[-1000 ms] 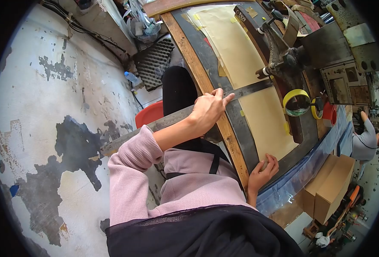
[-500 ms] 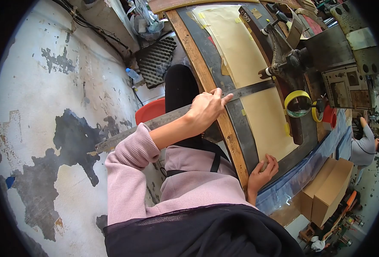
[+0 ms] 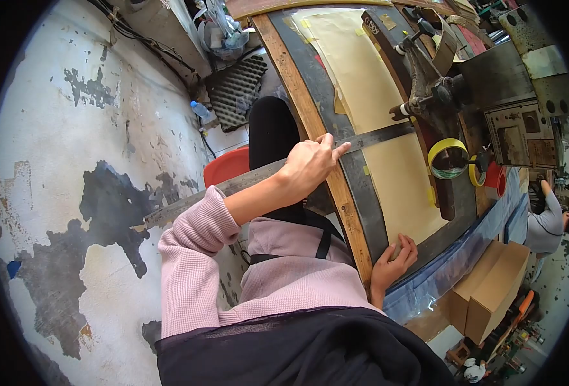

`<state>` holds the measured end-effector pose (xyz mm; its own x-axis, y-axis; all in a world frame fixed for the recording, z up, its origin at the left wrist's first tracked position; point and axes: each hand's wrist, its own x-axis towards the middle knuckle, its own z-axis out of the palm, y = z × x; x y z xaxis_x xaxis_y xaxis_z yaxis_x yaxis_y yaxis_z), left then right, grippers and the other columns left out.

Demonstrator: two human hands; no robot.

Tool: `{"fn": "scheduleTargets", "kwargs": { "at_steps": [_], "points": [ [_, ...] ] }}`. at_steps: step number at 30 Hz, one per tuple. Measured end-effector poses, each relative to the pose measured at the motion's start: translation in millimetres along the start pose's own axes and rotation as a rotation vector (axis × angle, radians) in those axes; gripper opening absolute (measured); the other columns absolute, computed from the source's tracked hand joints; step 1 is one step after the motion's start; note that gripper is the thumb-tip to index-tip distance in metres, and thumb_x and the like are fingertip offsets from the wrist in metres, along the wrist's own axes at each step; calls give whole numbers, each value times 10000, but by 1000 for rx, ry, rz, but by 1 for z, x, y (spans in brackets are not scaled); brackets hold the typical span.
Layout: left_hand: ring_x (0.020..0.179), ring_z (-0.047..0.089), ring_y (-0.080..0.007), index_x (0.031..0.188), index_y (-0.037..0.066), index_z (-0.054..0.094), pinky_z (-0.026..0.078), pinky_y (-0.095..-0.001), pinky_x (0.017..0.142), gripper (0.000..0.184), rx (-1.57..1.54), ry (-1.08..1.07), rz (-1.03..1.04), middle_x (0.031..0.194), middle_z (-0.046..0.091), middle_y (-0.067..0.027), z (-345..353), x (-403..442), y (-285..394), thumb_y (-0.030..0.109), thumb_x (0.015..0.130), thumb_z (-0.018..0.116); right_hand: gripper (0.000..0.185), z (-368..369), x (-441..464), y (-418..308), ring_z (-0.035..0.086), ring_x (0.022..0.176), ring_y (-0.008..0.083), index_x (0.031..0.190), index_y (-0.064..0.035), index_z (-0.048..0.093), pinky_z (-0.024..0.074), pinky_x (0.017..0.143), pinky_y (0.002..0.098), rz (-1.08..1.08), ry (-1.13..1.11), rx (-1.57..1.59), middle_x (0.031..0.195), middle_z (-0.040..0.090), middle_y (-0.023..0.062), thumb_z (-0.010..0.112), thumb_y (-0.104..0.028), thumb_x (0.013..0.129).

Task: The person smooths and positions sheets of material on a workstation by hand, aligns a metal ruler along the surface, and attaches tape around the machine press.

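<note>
A long metal ruler (image 3: 381, 134) lies crosswise over a sheet of cream paper (image 3: 406, 190), its other end sticking out past the table edge to the left. My left hand (image 3: 310, 167) grips the ruler near the wooden edge, with the fingers closed on it. Down at the near end of the sheet, my right hand (image 3: 394, 260) rests its fingertips by the paper's corner. Those fingers are slightly bent and apart, holding nothing. Small yellow tape pieces (image 3: 432, 195) sit along the sheet's sides.
A dark bar (image 3: 447, 199) runs along the sheet's right side, beside a metal arm (image 3: 419, 87) of a machine. Yellow tape rolls (image 3: 448, 158) stand next to it. Cardboard boxes (image 3: 500, 289) are at lower right. Another person (image 3: 545, 222) works farther off.
</note>
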<state>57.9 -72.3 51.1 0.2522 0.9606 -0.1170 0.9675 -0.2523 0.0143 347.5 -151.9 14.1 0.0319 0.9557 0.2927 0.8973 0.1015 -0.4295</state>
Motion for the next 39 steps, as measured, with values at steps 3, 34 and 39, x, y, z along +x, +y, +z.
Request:
{"fn": "scheduleTargets", "kwargs": {
  "at_steps": [3,34,39],
  "points": [
    [684,654,-181,1449,166,359,541,-264,545,658,-20,16,5,989,522,-132,3,2,0,69,838,582,268,0,0,1,456,1104,335,1118,-21,573,376,926,449,-6,-2,-9,1158,502,148,535,-6,853],
    [715,675,-217,1475,176,304,559,-269,559,681,-25,-67,23,1170,528,-243,-5,18,2,69,852,558,281,1,2,-5,454,1094,344,1104,-10,563,377,911,456,1,10,-36,1154,494,162,532,25,827],
    [717,673,-211,1478,182,298,555,-261,563,689,13,-66,24,1152,536,-228,-2,18,2,74,850,561,279,1,2,-6,454,1093,346,1105,-5,561,380,906,458,4,7,-39,1152,492,166,529,26,829]
  ]
}}
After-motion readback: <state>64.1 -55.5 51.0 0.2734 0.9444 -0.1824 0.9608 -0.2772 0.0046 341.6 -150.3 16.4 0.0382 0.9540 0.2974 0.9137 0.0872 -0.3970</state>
